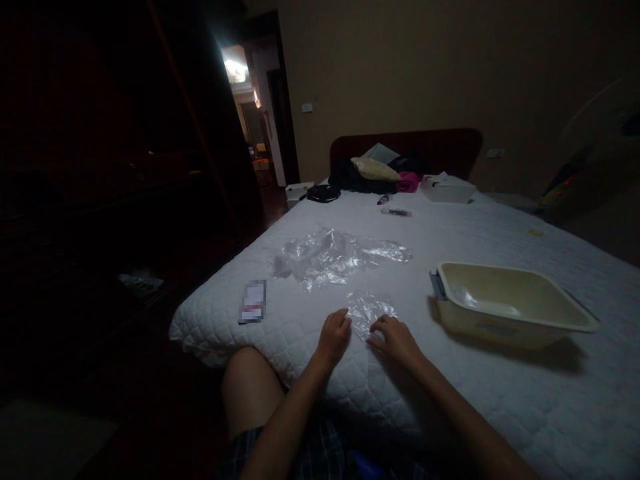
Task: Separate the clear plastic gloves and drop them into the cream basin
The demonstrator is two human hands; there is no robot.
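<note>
A small crumpled clear plastic bag lies on the white quilted bed cover, between my two hands. At its left edge my left hand is closed, thumb and fingertips pinched on the plastic. My right hand rests at the bag's right side with curved fingers, the thumb apart from them, touching the plastic. Just beyond spreads a larger heap of crumpled clear plastic bags. How many bags make up that heap is hard to tell.
To the right stands a cream plastic tub with grey handles. A phone lies near the bed's left edge. Farther back are a thin packaged item, a white box, a black bag and piled pillows and cloth.
</note>
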